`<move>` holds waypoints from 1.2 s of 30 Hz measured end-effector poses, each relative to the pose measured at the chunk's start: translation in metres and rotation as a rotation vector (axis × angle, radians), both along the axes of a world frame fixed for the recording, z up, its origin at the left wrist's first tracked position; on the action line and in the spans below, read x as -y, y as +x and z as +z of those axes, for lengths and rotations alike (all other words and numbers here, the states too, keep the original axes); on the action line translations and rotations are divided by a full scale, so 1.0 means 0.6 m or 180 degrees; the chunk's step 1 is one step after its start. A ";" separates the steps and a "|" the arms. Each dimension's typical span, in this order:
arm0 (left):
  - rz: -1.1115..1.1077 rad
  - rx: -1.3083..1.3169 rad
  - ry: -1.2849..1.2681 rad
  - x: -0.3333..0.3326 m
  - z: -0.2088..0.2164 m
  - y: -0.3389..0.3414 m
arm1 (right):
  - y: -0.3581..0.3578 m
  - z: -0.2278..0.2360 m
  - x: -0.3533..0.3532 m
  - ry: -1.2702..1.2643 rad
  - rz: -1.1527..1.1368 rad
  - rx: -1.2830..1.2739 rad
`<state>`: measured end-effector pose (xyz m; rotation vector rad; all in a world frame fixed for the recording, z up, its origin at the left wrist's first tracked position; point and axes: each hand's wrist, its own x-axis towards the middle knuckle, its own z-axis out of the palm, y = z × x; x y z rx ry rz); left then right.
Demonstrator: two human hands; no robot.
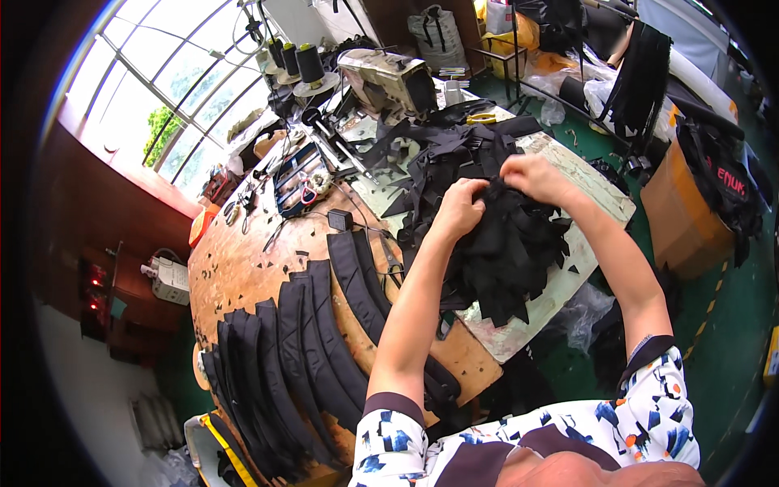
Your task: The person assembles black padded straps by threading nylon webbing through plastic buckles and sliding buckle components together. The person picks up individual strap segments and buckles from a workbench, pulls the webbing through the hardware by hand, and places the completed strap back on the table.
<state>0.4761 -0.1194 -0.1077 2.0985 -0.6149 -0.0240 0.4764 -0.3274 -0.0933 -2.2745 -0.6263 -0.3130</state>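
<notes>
A heap of black fabric pieces (507, 260), several with pointed cut ends, hangs over the pale worktop in front of me. My left hand (460, 209) is closed at the heap's upper left edge, its fingertips pinching black fabric. Just to the right and a little farther off, my right hand (535, 178) is also closed, thumb and fingers pressed together on the fabric. Which single piece each hand grips is lost in the dark pile. More black straps and webbing (454, 150) lie tangled beyond my hands.
Long padded black strips (300, 349) lie in a row on the wooden table (243, 276) at left. Scissors (393, 266) rest near my left forearm. A sewing machine (385, 81) and thread cones (309, 63) stand at the back. A cardboard box (682, 211) is at right.
</notes>
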 end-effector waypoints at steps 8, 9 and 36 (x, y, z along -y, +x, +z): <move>0.0285 0.1420 0.1517 0.015 0.020 -0.011 | -0.009 -0.012 -0.035 0.0691 0.0084 -0.0376; 0.0475 0.1325 0.1325 0.016 0.012 -0.010 | -0.003 -0.018 -0.042 0.1593 0.0282 -0.0625; 0.0467 -0.0885 -0.4296 -0.168 0.015 -0.023 | 0.053 -0.058 0.124 0.1319 -0.2820 -0.1246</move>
